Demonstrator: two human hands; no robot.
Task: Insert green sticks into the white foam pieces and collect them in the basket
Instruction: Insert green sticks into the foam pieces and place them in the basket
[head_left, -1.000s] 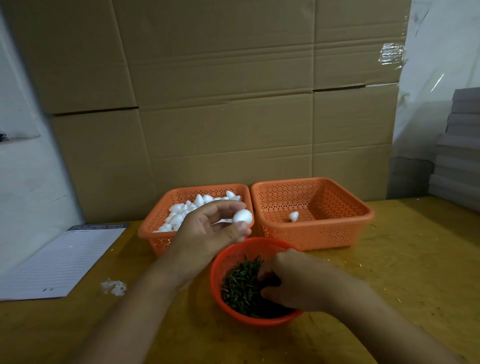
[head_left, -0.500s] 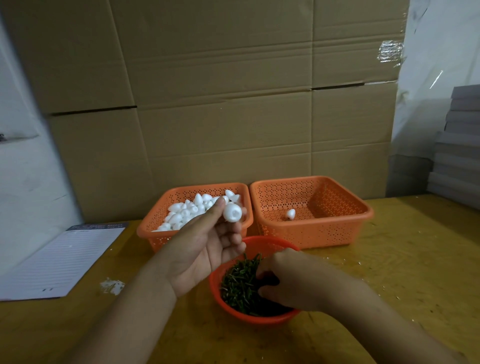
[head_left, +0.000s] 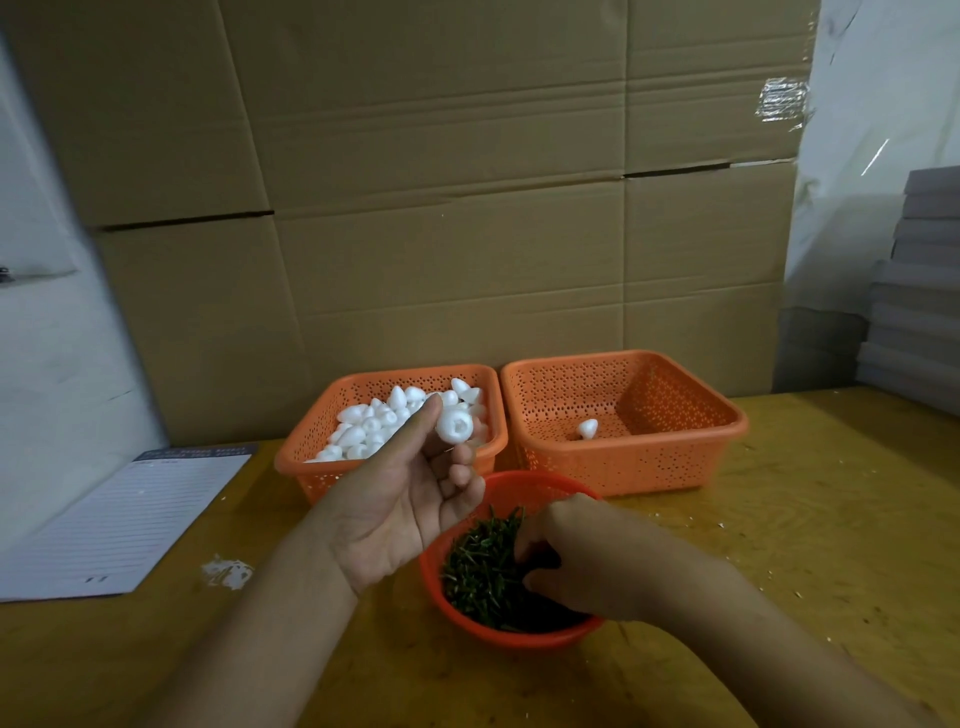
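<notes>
The left hand (head_left: 400, 499) pinches one white foam piece (head_left: 454, 424) between thumb and fingertips, hole end facing the camera. At its 4 o'clock, the right hand (head_left: 576, 561) curls down into the red bowl (head_left: 519, 642) of green sticks (head_left: 480, 564); whether it has one pinched, I cannot tell. Best to pick a single stick, line it with the hole, and push straight. The basket (head_left: 675, 462) at 2 o'clock holds one finished piece (head_left: 588, 428); the supply basket (head_left: 311, 462) sits at 11 o'clock on the tabletop (head_left: 779, 545).

Two bare forearms are seen, with no sleeves, gloves, rings, watch or bands worn on them. The left hand (head_left: 402, 506) and the right hand (head_left: 582, 558) are uncovered, and short, unpainted nails are shown on the fingers (head_left: 460, 475).
</notes>
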